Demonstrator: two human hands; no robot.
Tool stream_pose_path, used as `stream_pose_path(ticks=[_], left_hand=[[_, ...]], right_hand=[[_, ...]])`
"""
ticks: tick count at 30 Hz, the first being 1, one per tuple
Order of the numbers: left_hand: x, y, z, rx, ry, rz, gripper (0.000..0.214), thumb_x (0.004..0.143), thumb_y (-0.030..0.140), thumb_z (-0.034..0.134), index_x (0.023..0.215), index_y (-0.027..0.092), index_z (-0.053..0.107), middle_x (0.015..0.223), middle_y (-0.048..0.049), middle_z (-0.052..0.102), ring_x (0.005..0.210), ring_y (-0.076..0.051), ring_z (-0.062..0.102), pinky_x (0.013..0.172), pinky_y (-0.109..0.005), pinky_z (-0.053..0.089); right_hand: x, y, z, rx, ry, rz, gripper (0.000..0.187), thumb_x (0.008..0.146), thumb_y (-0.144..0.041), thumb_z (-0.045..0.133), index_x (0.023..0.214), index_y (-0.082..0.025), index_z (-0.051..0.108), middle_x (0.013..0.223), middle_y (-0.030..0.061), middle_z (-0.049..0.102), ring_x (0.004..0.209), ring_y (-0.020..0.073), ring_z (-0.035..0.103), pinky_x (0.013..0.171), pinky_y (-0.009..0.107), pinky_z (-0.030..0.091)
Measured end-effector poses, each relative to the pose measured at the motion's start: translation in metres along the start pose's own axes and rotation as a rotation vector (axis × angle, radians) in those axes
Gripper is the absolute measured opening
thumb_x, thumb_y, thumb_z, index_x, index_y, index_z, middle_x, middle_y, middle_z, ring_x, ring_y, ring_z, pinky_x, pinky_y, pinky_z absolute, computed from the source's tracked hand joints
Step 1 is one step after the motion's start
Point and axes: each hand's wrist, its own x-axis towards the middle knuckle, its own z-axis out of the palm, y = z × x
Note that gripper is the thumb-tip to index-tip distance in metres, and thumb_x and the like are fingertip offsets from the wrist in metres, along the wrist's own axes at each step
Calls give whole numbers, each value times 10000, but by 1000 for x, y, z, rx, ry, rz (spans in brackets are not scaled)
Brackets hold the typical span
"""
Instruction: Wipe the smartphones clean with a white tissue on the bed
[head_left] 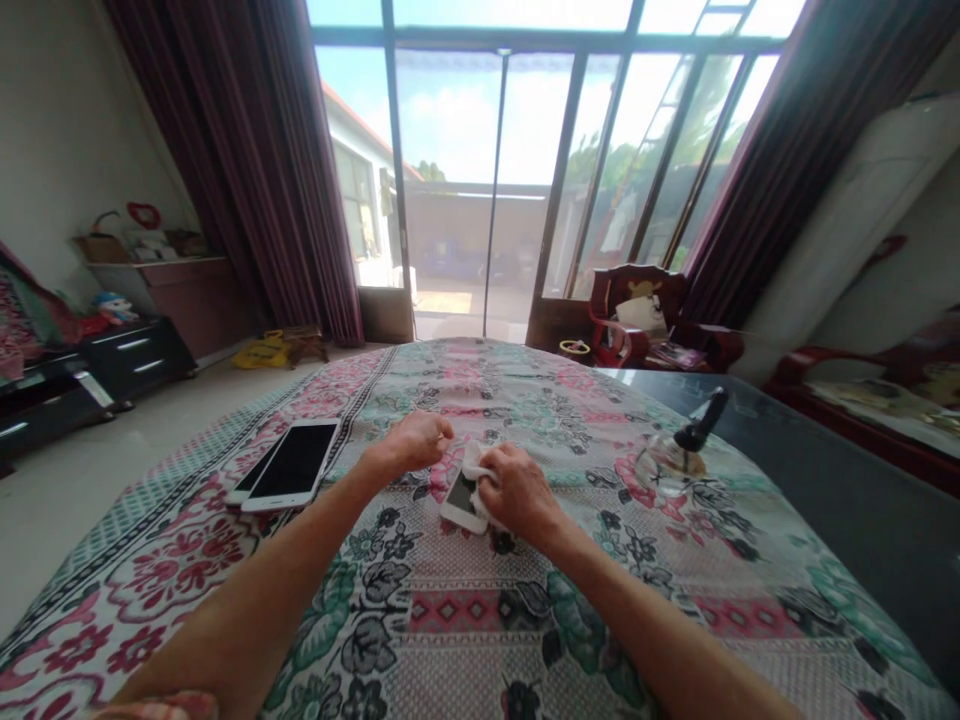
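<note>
A small white phone (461, 503) with a dark screen lies on the flowered tablecloth, partly covered by my right hand (517, 490). That hand is closed around a crumpled white tissue (474, 462) and presses it on the phone's screen. Just left of the phone's upper end, my left hand (417, 441) hovers low over the cloth with its fingers curled together and nothing visible in them. Further left, a larger white phone (295, 462) with a black screen rests partly on top of another phone (251, 478).
On the right stands a clear glass bottle (664, 465) with a black top (703, 418). The patterned tablecloth (480, 610) drapes over the table, beside a dark tabletop (847, 470). Beyond are a wooden chair (637, 285), glass doors and dark curtains (300, 200).
</note>
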Motion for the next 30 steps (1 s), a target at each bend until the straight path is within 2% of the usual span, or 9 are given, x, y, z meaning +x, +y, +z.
stream_pose_path(ticks=[4,8,13,16,19,21,24,27,30], left_hand=[[-12,9,6,36,47,-34,391,796,248,531,1152,145,657,1005,-133,719,932,-228,622,835,-300,423],[-29,28,25,8,80,-49,521,768,414,609,1218,151,589,1162,-166,652,1071,-290,577,892,-334,410],[-38,58,52,22,92,-176,783,653,576,668,1276,135,493,1232,-197,582,1150,-355,519,908,-373,404],[-36,69,59,38,132,-259,696,643,455,684,1228,115,519,1231,-218,571,1155,-374,506,863,-374,424],[-32,67,57,-31,151,-271,545,629,304,670,1143,145,584,1143,-162,634,1082,-328,552,808,-334,435],[-31,58,52,-196,144,-255,558,607,266,684,1147,157,597,1061,-112,671,1007,-277,585,779,-300,437],[-33,39,42,-729,89,-217,668,620,298,697,1253,151,543,1028,-80,678,885,-204,619,702,-254,450],[-39,24,39,-1286,-41,-85,620,686,359,637,1260,146,538,1021,-97,677,781,-175,633,618,-239,469],[-43,17,44,-1540,-174,13,573,727,349,605,1250,125,535,1029,-129,675,744,-195,640,555,-259,484]], right_hand=[[6,37,-10,136,223,273,210,740,-238,499,839,-169,671,829,71,658,750,183,581,711,281,418],[8,60,-14,381,337,567,294,712,-367,517,867,-180,684,729,39,676,680,192,596,641,271,419],[7,56,-11,590,415,614,292,632,-385,532,787,-182,674,702,23,662,651,182,573,576,248,405],[3,48,-10,659,431,603,311,622,-393,514,784,-174,665,684,17,648,612,164,555,537,232,398],[-2,39,-9,746,453,592,358,626,-406,487,819,-156,656,675,17,639,573,151,534,515,229,403],[-6,34,-6,804,466,585,396,630,-417,486,859,-139,650,683,24,643,563,149,529,512,232,412],[-11,29,-2,881,463,562,415,631,-428,518,887,-128,645,689,29,651,555,148,531,509,235,419],[-11,27,0,930,456,525,369,624,-410,548,859,-141,638,715,27,661,581,150,545,528,233,432],[-10,26,0,956,450,492,347,622,-385,562,866,-146,625,754,32,669,618,158,565,548,236,448]])
